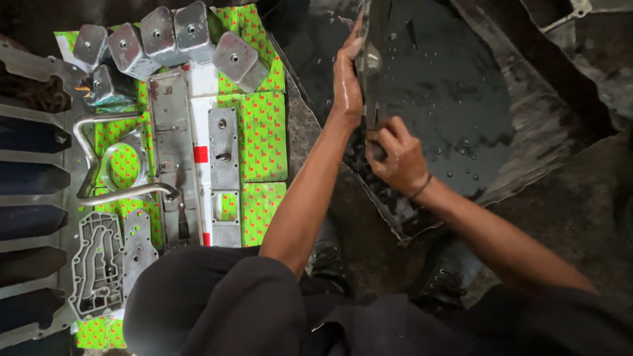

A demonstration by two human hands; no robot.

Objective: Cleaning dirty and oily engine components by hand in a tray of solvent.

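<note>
The basin (pixel 461 99) of dark, oily liquid fills the frame from 12 to 3 o'clock. A flat metal plate (pixel 368 59) stands on edge over it, wet and dripping, at about 12 o'clock from the person. Left hand (pixel 346 79) presses flat along the plate's upper edge, fingers wrapped on it; right hand (pixel 395 158) is clenched on the lower end, possibly with a rag or brush, cannot tell. Judgement: keep the plate low over the basin so runoff drops back in, and grip firmly, as the surface looks slick. At 9 to 11 o'clock, a green patterned sheet (pixel 264 132) carries cleaned parts: long covers (pixel 173 151), a bent tube (pixel 112 191), a gasket-faced plate (pixel 97 270), square caps (pixel 191 29). The boots (pixel 448 270) stand near the basin's rim at 6 o'clock; splashes there are the likely nuisance.
</note>
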